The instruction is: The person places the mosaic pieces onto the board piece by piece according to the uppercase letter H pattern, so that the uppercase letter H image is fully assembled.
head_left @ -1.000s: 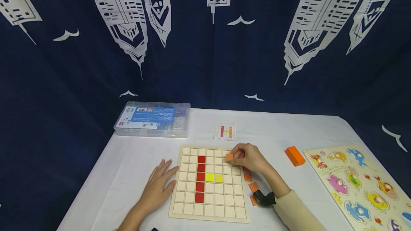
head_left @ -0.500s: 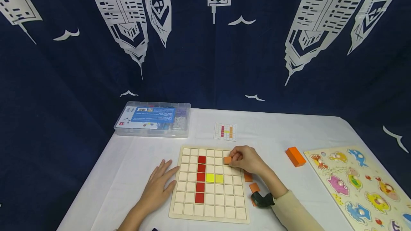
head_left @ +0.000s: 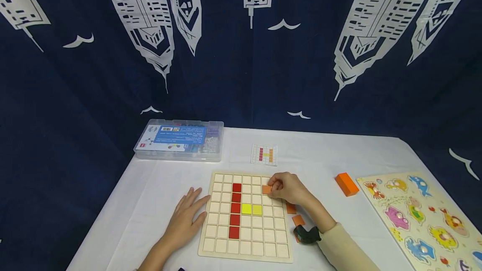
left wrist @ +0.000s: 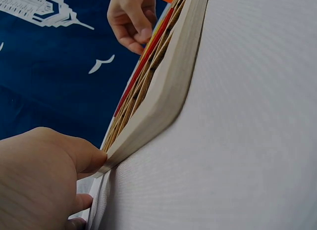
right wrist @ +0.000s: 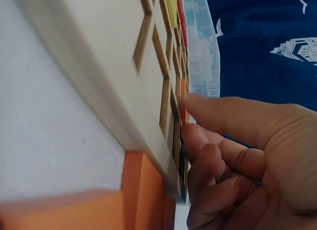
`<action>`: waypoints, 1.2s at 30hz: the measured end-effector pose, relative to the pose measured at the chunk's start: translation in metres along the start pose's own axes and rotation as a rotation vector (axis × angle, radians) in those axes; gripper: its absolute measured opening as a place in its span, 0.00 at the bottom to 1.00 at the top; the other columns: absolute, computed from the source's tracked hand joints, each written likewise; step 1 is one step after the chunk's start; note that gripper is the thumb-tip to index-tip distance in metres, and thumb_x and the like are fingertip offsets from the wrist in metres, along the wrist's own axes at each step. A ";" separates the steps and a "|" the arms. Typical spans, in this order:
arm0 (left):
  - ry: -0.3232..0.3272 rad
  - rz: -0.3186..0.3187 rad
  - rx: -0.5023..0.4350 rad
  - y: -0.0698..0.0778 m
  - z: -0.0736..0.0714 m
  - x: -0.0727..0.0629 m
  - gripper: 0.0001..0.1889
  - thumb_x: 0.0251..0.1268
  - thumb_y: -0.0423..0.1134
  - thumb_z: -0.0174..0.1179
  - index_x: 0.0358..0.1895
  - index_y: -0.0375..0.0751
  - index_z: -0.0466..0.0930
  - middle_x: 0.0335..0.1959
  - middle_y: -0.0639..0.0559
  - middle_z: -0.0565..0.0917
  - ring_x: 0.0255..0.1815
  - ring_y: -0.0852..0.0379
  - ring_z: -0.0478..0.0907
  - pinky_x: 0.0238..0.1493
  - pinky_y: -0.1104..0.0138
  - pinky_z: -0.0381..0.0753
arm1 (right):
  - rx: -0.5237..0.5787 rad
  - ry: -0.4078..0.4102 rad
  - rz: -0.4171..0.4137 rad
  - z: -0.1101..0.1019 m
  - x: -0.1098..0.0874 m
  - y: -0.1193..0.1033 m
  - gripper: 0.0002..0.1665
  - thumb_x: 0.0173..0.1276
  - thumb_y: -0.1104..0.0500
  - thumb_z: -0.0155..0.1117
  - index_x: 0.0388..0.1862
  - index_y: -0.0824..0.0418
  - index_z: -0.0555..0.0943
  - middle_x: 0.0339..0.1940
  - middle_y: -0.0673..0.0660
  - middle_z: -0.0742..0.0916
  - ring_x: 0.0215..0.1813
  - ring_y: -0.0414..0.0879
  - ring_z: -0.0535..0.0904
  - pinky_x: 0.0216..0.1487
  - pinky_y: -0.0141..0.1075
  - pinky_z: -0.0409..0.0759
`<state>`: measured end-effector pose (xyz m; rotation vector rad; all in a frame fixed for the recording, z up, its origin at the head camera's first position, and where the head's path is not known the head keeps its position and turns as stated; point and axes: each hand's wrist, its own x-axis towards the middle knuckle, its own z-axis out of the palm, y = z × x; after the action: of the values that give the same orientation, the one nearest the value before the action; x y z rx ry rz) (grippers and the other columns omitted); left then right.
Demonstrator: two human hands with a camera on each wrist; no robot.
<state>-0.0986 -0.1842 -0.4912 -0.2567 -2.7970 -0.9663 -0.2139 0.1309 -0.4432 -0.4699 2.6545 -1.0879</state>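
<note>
A wooden grid board [head_left: 245,247] lies flat on the white table. Several red tiles [head_left: 235,208] fill part of one column, and two yellow tiles [head_left: 257,209] sit side by side to their right. At the upper right of the grid, my right hand [head_left: 288,188] pinches an orange tile [head_left: 266,190] at a cell. The right wrist view shows my thumb [right wrist: 218,114] against that tile, low in the grid. My left hand [head_left: 184,216] rests with spread fingers beside the board, its fingertips touching the left edge.
Loose orange tiles [head_left: 298,220] lie along the board's right side, some partly hidden by the black wrist camera [head_left: 306,234]. Behind the board is a pattern card [head_left: 264,155]. A clear plastic case [head_left: 178,140], an orange block [head_left: 346,184] and an animal puzzle board [head_left: 421,216] stand around.
My right hand has moved slightly down and left, lowering the orange tile from above the board to a cell. The left hand stays where it was.
</note>
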 end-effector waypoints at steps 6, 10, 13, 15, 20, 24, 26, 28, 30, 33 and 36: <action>-0.005 0.000 0.004 0.001 0.000 0.000 0.23 0.64 0.36 0.61 0.63 0.45 0.77 0.73 0.40 0.67 0.78 0.38 0.54 0.75 0.44 0.50 | 0.014 0.004 -0.040 -0.012 -0.007 -0.002 0.14 0.53 0.64 0.76 0.38 0.63 0.83 0.24 0.49 0.80 0.25 0.41 0.72 0.24 0.27 0.70; -0.006 0.001 0.011 0.001 -0.001 0.000 0.23 0.64 0.35 0.61 0.64 0.45 0.77 0.73 0.40 0.67 0.78 0.37 0.53 0.75 0.43 0.50 | 0.018 0.053 -0.093 -0.024 -0.015 -0.001 0.14 0.56 0.64 0.74 0.41 0.64 0.83 0.27 0.49 0.81 0.27 0.42 0.73 0.26 0.28 0.72; -0.006 0.005 0.017 0.001 -0.002 0.001 0.23 0.65 0.35 0.61 0.64 0.44 0.76 0.72 0.39 0.67 0.78 0.36 0.53 0.75 0.43 0.49 | 0.019 0.090 -0.125 -0.034 -0.023 0.003 0.14 0.57 0.64 0.73 0.43 0.64 0.83 0.28 0.50 0.81 0.28 0.41 0.73 0.27 0.29 0.72; -0.008 0.003 0.020 0.001 -0.003 0.001 0.23 0.65 0.35 0.61 0.64 0.45 0.76 0.73 0.39 0.67 0.78 0.37 0.53 0.76 0.43 0.49 | 0.013 0.114 -0.132 -0.039 -0.028 0.009 0.15 0.57 0.65 0.72 0.44 0.64 0.83 0.28 0.50 0.81 0.29 0.40 0.73 0.28 0.29 0.72; -0.012 0.003 0.020 0.001 -0.004 0.000 0.23 0.65 0.35 0.61 0.64 0.44 0.76 0.72 0.39 0.67 0.78 0.37 0.53 0.76 0.43 0.49 | 0.016 0.158 -0.102 -0.045 -0.039 0.023 0.16 0.57 0.65 0.72 0.45 0.64 0.83 0.28 0.49 0.81 0.29 0.39 0.73 0.30 0.29 0.73; -0.011 0.001 0.018 0.001 -0.004 0.000 0.23 0.64 0.35 0.61 0.64 0.45 0.76 0.73 0.40 0.67 0.78 0.37 0.53 0.76 0.43 0.49 | 0.034 0.165 -0.068 -0.045 -0.046 0.032 0.17 0.57 0.64 0.73 0.46 0.64 0.83 0.29 0.50 0.82 0.29 0.40 0.74 0.29 0.29 0.73; -0.009 0.001 0.015 0.001 -0.004 0.000 0.23 0.65 0.35 0.61 0.64 0.45 0.76 0.73 0.40 0.67 0.78 0.37 0.53 0.76 0.43 0.49 | 0.039 0.167 -0.054 -0.045 -0.047 0.035 0.17 0.57 0.63 0.73 0.46 0.64 0.83 0.29 0.51 0.82 0.30 0.40 0.73 0.29 0.29 0.72; -0.009 0.002 0.012 0.001 -0.004 0.001 0.23 0.64 0.35 0.61 0.64 0.45 0.76 0.73 0.40 0.67 0.78 0.37 0.53 0.76 0.43 0.49 | 0.041 0.169 -0.042 -0.044 -0.048 0.037 0.17 0.57 0.63 0.73 0.46 0.64 0.82 0.29 0.51 0.82 0.30 0.41 0.73 0.29 0.29 0.72; -0.011 0.003 0.011 0.002 -0.003 0.001 0.23 0.65 0.35 0.61 0.64 0.45 0.76 0.73 0.40 0.67 0.78 0.37 0.53 0.76 0.43 0.49 | 0.045 0.169 -0.032 -0.043 -0.048 0.039 0.17 0.57 0.63 0.73 0.46 0.64 0.82 0.30 0.51 0.81 0.30 0.41 0.73 0.29 0.28 0.71; -0.013 0.006 0.012 0.002 -0.003 0.001 0.23 0.65 0.35 0.61 0.64 0.45 0.76 0.73 0.40 0.67 0.78 0.37 0.53 0.76 0.42 0.49 | 0.052 0.164 -0.023 -0.042 -0.049 0.040 0.17 0.57 0.64 0.73 0.46 0.64 0.82 0.30 0.51 0.81 0.30 0.41 0.73 0.29 0.28 0.71; -0.013 0.003 0.014 0.003 -0.003 0.000 0.23 0.65 0.35 0.61 0.64 0.45 0.76 0.73 0.40 0.67 0.78 0.37 0.53 0.76 0.42 0.49 | 0.059 0.159 -0.017 -0.041 -0.049 0.041 0.17 0.56 0.64 0.74 0.45 0.64 0.82 0.29 0.51 0.81 0.30 0.41 0.73 0.29 0.28 0.71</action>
<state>-0.0981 -0.1841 -0.4871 -0.2659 -2.8135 -0.9479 -0.1908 0.2034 -0.4392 -0.4119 2.7489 -1.2534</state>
